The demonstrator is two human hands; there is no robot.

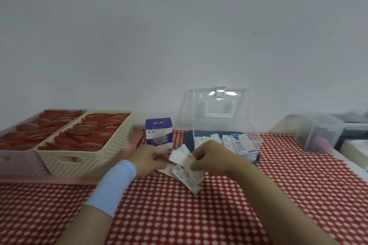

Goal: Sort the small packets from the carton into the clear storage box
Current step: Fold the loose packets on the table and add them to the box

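While pinched between left fingers (160,160) and right fingers (199,158), packets (182,156) overlapping.

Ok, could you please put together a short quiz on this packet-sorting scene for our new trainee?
1. True or false: the lid of the clear storage box is closed.
2. Where does the carton stand? A: upright on the tablecloth, left of the box. B: inside the box. C: on top of the box.
3. What do the left hand and the right hand hold between them?

Key: 1 false, it stands open. 2 A. 3 small packets, pinched in the fingers of both hands.
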